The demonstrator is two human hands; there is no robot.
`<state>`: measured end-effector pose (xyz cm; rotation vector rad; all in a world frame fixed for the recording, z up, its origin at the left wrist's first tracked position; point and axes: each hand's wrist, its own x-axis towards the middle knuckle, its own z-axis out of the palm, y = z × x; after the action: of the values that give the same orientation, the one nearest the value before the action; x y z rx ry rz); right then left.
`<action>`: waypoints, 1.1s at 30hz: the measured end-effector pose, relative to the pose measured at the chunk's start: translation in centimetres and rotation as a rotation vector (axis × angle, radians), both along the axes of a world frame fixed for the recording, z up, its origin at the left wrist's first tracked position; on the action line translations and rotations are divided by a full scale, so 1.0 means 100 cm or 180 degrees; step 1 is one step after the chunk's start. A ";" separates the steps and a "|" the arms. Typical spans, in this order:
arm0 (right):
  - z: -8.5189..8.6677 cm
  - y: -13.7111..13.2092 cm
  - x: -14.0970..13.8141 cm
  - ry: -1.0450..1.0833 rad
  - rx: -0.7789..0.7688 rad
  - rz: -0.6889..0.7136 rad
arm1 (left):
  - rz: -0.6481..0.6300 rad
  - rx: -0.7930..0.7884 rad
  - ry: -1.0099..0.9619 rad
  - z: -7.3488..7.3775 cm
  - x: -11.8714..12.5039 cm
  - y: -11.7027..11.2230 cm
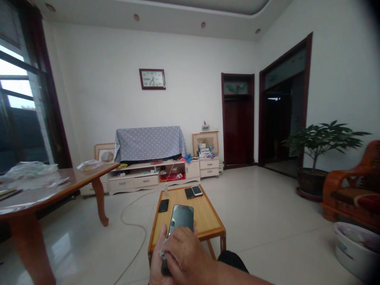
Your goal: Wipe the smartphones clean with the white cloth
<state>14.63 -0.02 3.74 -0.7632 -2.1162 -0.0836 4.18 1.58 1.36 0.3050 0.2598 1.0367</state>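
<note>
A dark smartphone point(181, 217) lies face up in my left hand point(156, 264), tilted over the near end of the small wooden table point(204, 215). The left thumb runs along its left edge, and fingertips show at the right edge. My right hand point(185, 248) crosses over the phone's lower half with curled fingers. Between its fingers sticks out a crumpled whitish tissue point(162, 252), against the phone's lower left side. The right hand hides much of the lower screen. Beyond, a black phone point(163, 205) lies at the table's left edge.
At the table's far end lie another dark phone point(189, 193) and a white-framed phone point(196, 190), near a small clear bottle point(166, 189). A cable point(145, 229) runs across the floor. A larger wooden table point(86, 171) stands left; a white bucket point(353, 249) sits right.
</note>
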 end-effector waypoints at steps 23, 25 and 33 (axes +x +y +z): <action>-0.025 -0.019 0.015 0.1984 -0.1296 -0.0195 | -0.0113 0.0484 -0.0146 -0.018 0.000 0.013; -0.025 -0.019 0.016 0.2003 -0.1284 -0.0152 | -0.0130 0.0500 -0.0036 -0.019 0.004 0.012; -0.028 -0.020 0.019 0.1933 -0.1327 -0.0170 | 0.0004 0.0235 0.0360 -0.031 0.007 0.012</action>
<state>16.56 -2.02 0.98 -0.9432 -1.5415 0.5148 4.87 2.75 -1.72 0.4309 0.3240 1.0333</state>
